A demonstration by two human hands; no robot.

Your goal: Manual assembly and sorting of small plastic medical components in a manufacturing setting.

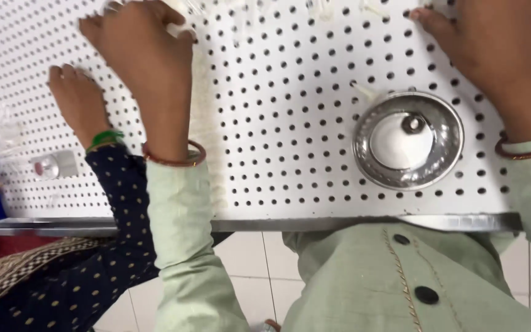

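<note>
Left hand point(145, 58) palm down on the white perforated worktop point(278, 123), fingers curled at the far edge over small clear plastic bits point(182, 9); whether it grips any, cannot tell. Right hand point(483, 43) flat on the worktop at far right, fingers mostly cut off, state unclear. Steel bowl point(408, 140) with white powder sits near the front edge between both arms. A co-worker's hand point(78, 101), dotted dark sleeve, presses just beside the left hand
</note>
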